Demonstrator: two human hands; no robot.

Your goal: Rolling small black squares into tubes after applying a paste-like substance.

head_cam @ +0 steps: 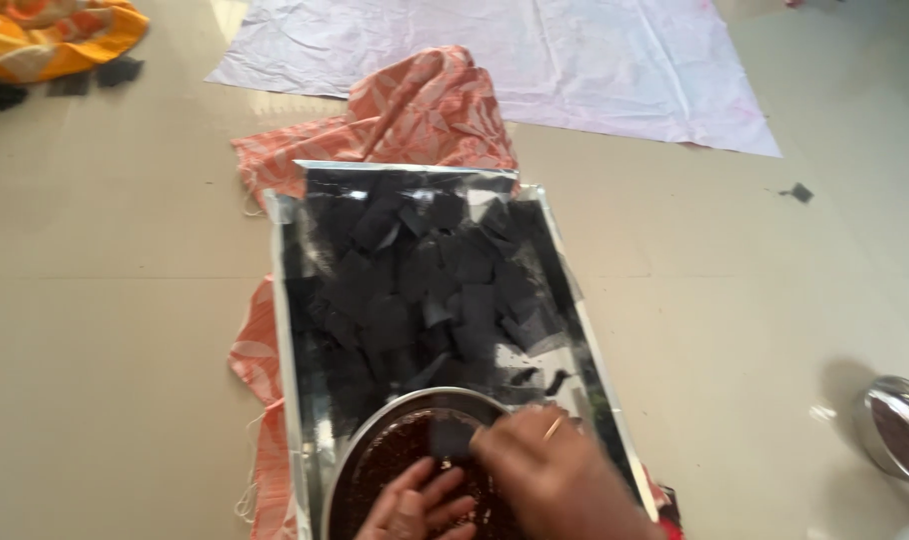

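Note:
A shiny rectangular metal tray (pixel 293 300) lies on the floor, filled with several black cloth squares (pixel 425 285). At its near end sits a round steel bowl (pixel 370 440) holding dark brown liquid. My left hand (pixel 415 505) rests in the bowl with fingers bent. My right hand (pixel 555 475) is over the bowl's right side, pinching a black cloth piece (pixel 453 437) that lies in the liquid. Both hands are cut off by the bottom edge.
An orange patterned cloth (pixel 425 110) lies under and behind the tray. A white sheet (pixel 535 50) is spread farther back. An orange-yellow cloth (pixel 55 35) sits at top left. A small steel bowl (pixel 900 430) stands at the right edge. Beige tiled floor surrounds everything.

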